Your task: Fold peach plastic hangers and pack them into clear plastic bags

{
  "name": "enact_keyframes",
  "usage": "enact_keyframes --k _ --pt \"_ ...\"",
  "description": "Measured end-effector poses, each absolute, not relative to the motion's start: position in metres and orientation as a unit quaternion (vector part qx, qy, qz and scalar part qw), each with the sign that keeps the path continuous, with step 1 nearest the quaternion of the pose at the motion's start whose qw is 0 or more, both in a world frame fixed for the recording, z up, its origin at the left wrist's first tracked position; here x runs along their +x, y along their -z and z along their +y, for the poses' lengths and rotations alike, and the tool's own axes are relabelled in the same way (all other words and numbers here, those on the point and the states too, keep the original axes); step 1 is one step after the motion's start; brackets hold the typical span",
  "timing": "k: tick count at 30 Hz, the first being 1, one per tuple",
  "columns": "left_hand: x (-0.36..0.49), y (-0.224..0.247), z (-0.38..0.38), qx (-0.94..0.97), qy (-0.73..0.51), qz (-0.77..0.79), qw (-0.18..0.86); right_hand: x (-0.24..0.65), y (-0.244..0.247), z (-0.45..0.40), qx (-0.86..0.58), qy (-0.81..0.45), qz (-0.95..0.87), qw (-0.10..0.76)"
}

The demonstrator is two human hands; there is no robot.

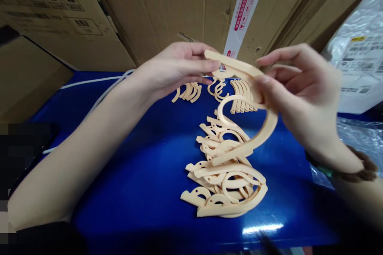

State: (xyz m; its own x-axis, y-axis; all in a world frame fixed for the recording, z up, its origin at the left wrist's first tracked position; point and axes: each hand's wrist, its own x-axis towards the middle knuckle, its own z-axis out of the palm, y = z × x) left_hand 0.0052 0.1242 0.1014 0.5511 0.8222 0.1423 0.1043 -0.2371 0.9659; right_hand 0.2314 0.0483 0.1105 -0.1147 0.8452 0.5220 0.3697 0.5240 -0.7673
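A beige plastic folding hanger (271, 121) is held up between my two hands, its curved hook and arms showing. My left hand (187, 63) pinches one arm's end between thumb and fingers. At the joint, my right hand (302, 87) grips the hanger with the thumb in front and the index finger above. Below the hands lies a pile of similar hangers (230, 207), overlapping one another. Behind it are loose beige parts: short curved arms (187, 91), several hooks (220, 91) and a row of longer arms (239, 95). The left fingers partly cover the held piece.
The blue tabletop (143, 191) is glossy. Cardboard boxes (167, 12) stand along the back and left. A white cable (104, 91) runs across the left side. Clear plastic wrap and a labelled white package (356, 71) are on the right.
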Motion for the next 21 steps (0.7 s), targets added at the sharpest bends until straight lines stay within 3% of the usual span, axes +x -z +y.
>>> enact_keyframes --k 6,12,17,21 --pt "0.027 -0.111 0.099 0.705 -0.424 0.336 0.459 0.246 -0.124 0.059 -0.411 -0.158 -0.704 0.558" --pt "0.035 -0.114 0.090 0.692 -0.403 0.366 0.475 0.254 -0.132 0.054 -0.452 -0.076 -0.701 0.547" --pt "0.038 -0.104 0.094 0.753 -0.326 0.355 0.448 0.247 -0.127 0.052 -0.418 -0.145 -0.726 0.527" --pt "0.041 -0.099 0.094 0.754 -0.353 0.350 0.429 0.244 -0.125 0.054 -0.409 -0.185 -0.753 0.481"
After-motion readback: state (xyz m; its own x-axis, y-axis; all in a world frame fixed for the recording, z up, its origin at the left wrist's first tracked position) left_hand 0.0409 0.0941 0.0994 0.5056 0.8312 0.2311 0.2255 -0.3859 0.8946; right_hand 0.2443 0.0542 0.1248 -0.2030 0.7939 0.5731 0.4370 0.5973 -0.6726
